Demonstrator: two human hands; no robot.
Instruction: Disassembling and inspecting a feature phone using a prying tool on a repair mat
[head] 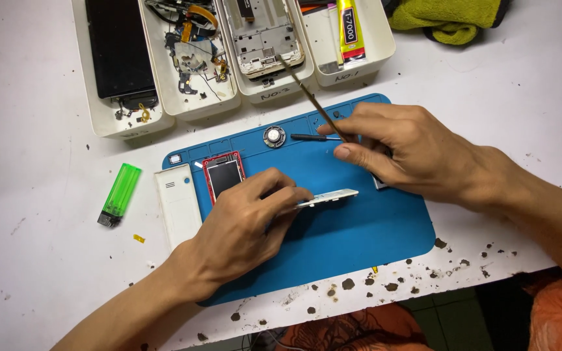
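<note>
My left hand (245, 224) rests on a blue work mat (359, 227) and grips a thin white phone frame (330, 197), held edge-up between thumb and fingers. My right hand (411, 153) hovers over the mat's upper right and pinches a thin wooden-handled brush (308, 94) whose handle slants up to the left over the trays. A small black screwdriver (310, 137) lies on the mat just under my right fingertips. A red-framed small screen module (222, 174) lies flat on the mat beside my left hand.
A white phone cover (177, 205) and a green lighter (120, 193) lie left of the mat. A round speaker (274, 136) sits on the mat's top. Several white trays (118, 123) with phone parts and a glue tube (348, 29) line the back. A green cloth (447, 16) lies far right.
</note>
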